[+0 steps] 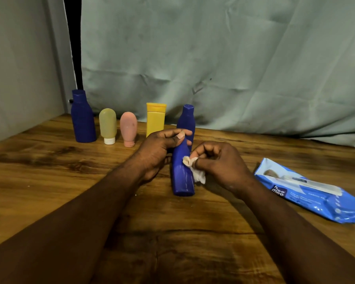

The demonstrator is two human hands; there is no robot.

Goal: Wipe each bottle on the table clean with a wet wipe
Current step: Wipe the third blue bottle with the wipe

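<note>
My left hand (pixel 162 148) grips the top of a blue bottle (pixel 181 177) that stands tilted on the wooden table (pixel 49 181), its base toward me. My right hand (pixel 217 162) pinches a crumpled white wet wipe (pixel 194 167) against the bottle's right side. Behind it stands a row of bottles: a large blue bottle (pixel 82 117), a pale green tube (pixel 108 125) on its white cap, a pink tube (pixel 128 128), a yellow tube (pixel 155 118) and another blue bottle (pixel 186 117), partly hidden by my left hand.
A blue pack of wet wipes (pixel 307 191) lies flat at the table's right edge. A grey-green cloth (pixel 234 58) hangs behind the table, and a wall (pixel 19 68) closes the left side.
</note>
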